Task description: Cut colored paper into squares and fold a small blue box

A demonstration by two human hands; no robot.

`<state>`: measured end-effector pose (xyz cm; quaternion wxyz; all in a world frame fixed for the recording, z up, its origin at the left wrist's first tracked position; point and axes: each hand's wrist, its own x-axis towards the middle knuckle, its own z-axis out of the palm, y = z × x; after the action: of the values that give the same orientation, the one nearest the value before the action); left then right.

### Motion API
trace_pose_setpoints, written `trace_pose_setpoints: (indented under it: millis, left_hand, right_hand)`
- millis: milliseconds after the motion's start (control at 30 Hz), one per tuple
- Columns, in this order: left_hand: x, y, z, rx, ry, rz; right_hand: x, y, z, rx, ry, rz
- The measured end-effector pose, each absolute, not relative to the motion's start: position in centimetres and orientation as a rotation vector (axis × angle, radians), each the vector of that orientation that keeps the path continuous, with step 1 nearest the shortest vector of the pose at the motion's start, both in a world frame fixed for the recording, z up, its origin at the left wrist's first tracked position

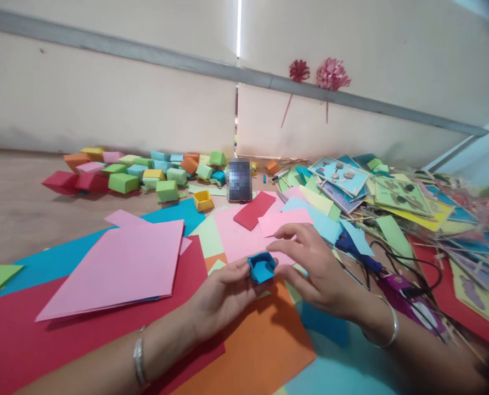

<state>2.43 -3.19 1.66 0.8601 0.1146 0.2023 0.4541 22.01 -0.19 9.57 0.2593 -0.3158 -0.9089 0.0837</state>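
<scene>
A small folded blue paper box, its hollow side facing up, sits in the fingers of my left hand. Thumb and fingertips of that hand press on its left side and underside. My right hand hovers at the box's right side with fingers spread and curved; its fingertips are very near the box, and I cannot tell whether any touches it. Beneath both hands lie an orange sheet and pink paper. A small yellow paper box stands beyond them.
A pink sheet stack rests on red paper at left. Several folded paper blocks line the wall. On the right are a blue glue gun, a purple tool with black cable, and picture cards. A blurred dark device stands centrally.
</scene>
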Motion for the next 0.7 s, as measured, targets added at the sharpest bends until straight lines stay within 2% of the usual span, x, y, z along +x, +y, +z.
trace_pose_setpoints:
  millis: [267,400,533,700]
  left_hand:
    - [2.7,-3.0,1.7,0.195,0.453,0.953]
    - [3.2,-3.0,1.7,0.145,0.501,0.943]
    - [3.6,-3.2,0.9,0.153,0.46,0.879]
    - [3.8,-3.2,-0.2,0.318,0.361,0.668]
  right_hand:
    - [21.6,0.3,6.4,-0.756,-2.631,0.081]
    - [22.0,0.2,6.6,-0.731,-2.573,0.274]
    - [21.8,1.0,9.2,-0.784,-2.482,0.512]
    - [16.6,7.0,11.0,-0.671,-2.439,0.62]
